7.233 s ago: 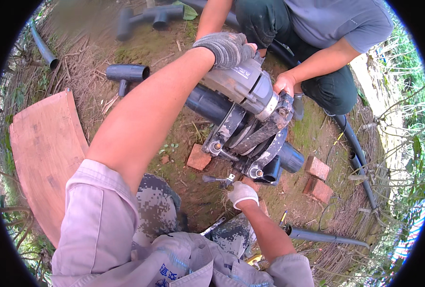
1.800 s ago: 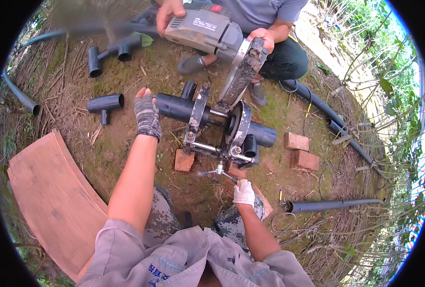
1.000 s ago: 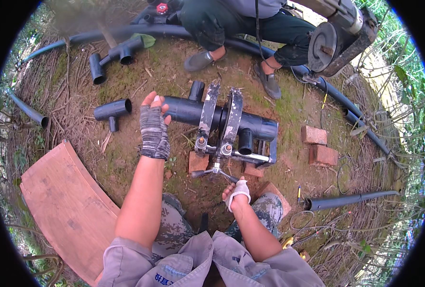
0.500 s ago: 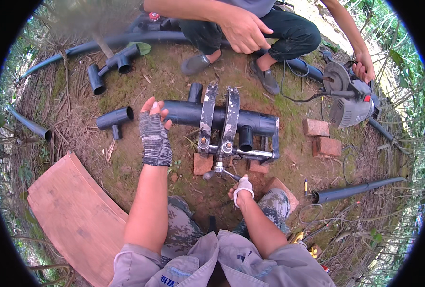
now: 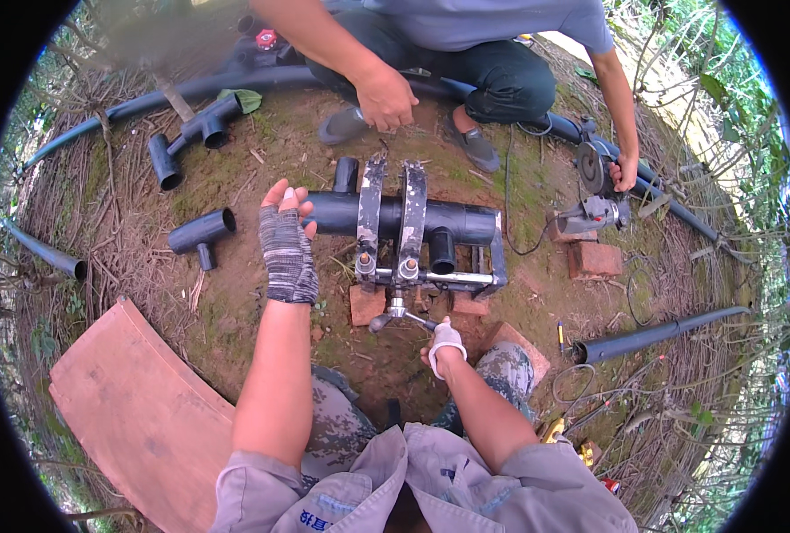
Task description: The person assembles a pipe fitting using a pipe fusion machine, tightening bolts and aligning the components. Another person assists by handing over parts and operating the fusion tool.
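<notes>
A black plastic pipe with short side branches lies across a pipe clamp, whose two chipped black-and-white arms arch over it. My left hand, in a grey knitted fingerless glove, is beside the pipe's left end, its fingers stretched out; whether they touch the pipe I cannot tell. My right hand, in a white glove, is closed round the end of the crank handle below the clamp. Bricks sit under the clamp.
Across from me a co-worker squats, one hand gripping a grey power tool with a round disc by the bricks. Black tee fittings lie left, a wooden board lower left, a black pipe right.
The co-worker has leaned forward and brought the power tool down and inward to the bricks. The co-worker's other hand is lower and further left. My hands stay in nearly the same places.
</notes>
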Available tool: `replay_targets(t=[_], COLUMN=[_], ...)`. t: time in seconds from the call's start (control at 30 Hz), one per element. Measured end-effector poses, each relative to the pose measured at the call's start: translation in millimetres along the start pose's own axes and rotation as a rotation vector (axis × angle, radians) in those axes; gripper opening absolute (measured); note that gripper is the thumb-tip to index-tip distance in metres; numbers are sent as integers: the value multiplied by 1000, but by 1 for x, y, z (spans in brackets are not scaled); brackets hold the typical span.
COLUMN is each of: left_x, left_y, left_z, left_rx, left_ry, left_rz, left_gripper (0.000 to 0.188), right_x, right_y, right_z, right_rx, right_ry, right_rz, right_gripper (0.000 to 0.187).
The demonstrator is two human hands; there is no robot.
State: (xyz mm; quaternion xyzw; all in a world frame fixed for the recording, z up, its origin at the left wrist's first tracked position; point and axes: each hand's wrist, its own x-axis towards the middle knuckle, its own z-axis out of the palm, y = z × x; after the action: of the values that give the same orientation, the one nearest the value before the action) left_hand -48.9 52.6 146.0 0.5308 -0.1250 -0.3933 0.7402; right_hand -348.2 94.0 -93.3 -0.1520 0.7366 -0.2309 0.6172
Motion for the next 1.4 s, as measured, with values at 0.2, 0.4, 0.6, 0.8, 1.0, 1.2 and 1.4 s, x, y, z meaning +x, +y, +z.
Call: replay_targets(t=[0.2,0.4,0.6,0.8,1.0,1.2,1.4], left_x=[3,5,16,10,3,-3,-26], left_y=[-8,-12,-25,-22,-35,-34,-26], left_z=[1,7,10,15,22,10,35], left_rx=[42,83,139,125,193,112,202], left_ry=[-44,-78,-98,-126,-147,-241,-365], left_rz=[-17,-45,-12,19,177,195,218], left_gripper=[38,38,38,38,38,40,41], right_x=[4,1,-13,-65,-68,-35,126], right_y=[3,1,-3,-24,-15,19,39], right_z=[-3,-4,-8,-3,58,119,7], right_rx=[11,-7,-31,-746,-603,-1034,-961], right_ry=[-34,-15,16,76,-162,-7,271], right_rz=[4,21,-100,-684,-555,-760,-586], right_gripper=[59,55,56,54,55,42,42])
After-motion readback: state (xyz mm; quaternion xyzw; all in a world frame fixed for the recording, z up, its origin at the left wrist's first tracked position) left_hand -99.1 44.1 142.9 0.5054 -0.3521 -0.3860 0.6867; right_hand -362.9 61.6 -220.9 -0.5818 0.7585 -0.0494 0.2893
